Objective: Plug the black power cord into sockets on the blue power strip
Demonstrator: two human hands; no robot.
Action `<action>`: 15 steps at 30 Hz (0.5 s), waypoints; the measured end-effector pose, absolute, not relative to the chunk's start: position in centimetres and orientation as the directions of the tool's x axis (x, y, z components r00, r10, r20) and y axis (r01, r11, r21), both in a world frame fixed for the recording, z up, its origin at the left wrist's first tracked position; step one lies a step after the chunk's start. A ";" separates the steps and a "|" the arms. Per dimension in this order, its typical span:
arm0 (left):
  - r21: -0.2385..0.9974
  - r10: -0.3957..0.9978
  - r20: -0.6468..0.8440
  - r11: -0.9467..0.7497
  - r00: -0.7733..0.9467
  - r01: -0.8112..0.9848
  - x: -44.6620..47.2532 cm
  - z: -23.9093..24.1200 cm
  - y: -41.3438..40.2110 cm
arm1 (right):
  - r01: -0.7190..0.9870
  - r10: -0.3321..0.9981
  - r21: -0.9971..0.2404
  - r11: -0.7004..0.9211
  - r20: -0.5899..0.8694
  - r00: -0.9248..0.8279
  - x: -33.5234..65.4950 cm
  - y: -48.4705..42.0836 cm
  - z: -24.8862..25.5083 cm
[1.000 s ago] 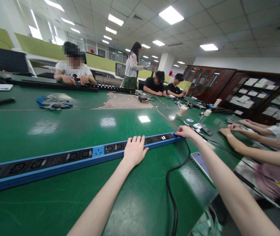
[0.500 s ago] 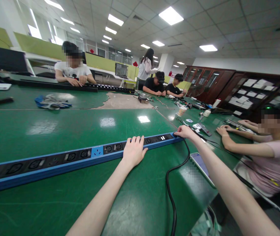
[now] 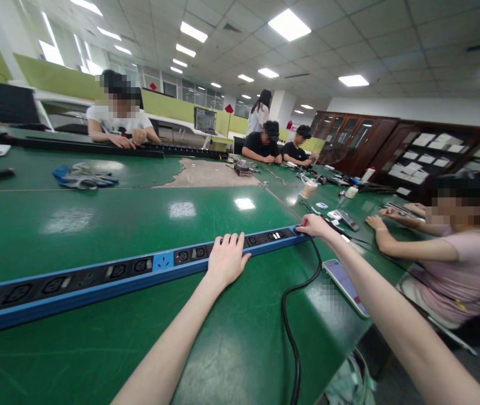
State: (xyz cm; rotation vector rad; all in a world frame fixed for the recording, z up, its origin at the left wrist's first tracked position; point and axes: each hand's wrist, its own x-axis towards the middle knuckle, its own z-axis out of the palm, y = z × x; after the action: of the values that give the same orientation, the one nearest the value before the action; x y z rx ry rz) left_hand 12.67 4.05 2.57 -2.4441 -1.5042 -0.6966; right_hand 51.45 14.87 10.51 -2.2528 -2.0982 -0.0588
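Note:
A long blue-edged power strip with black sockets lies slantwise across the green table. My left hand is laid over it right of the blue socket, fingers across the far edge and thumb on the near side. At the strip's right end, my right hand is closed in a pinch where a black power cord meets the strip. The fingertips partly hide that joint. From there the cord loops down toward the table's near edge.
A phone lies by my right forearm. Blue-grey gloves rest at the far left, and a cup stands beyond the strip. Co-workers sit around the table, one in a pink shirt close on the right.
The view has shifted slightly. Both my hands keep their places on the strip and cord. The standing person in the background is now partly hidden behind a seated co-worker.

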 end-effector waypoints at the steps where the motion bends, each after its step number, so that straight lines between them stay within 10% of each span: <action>1: 0.079 0.791 0.484 -0.465 0.374 0.882 12.7 2.6 4.1 | 0.997 0.995 -0.020 -0.068 0.069 0.069 51.4 15.0 10.6; 15: 0.089 0.790 0.486 -0.469 0.373 0.879 12.6 2.7 4.1 | 1.000 0.995 -0.002 -0.026 0.097 0.026 51.0 14.8 10.6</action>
State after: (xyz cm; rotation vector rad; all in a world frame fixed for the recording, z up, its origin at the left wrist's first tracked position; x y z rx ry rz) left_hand 12.62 4.09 2.72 -2.4444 -1.5047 -0.7072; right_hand 50.99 14.82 10.59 -2.1997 -2.1422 -0.1052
